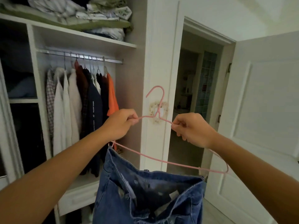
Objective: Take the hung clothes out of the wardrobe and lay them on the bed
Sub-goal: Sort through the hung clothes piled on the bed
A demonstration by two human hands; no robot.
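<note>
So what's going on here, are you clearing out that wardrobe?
A person is holding a pink hanger out in front of the open wardrobe, the left hand and right hand each pinching one shoulder of it. A pair of blue jeans hangs clipped below. A row of shirts and jackets still hangs on the rail. The bed is out of view.

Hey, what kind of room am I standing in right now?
Most likely a bedroom, at a built-in wardrobe: clothes hang on a rail, folded bedding is stacked on the shelf above, and an open door leads to another room.
</note>
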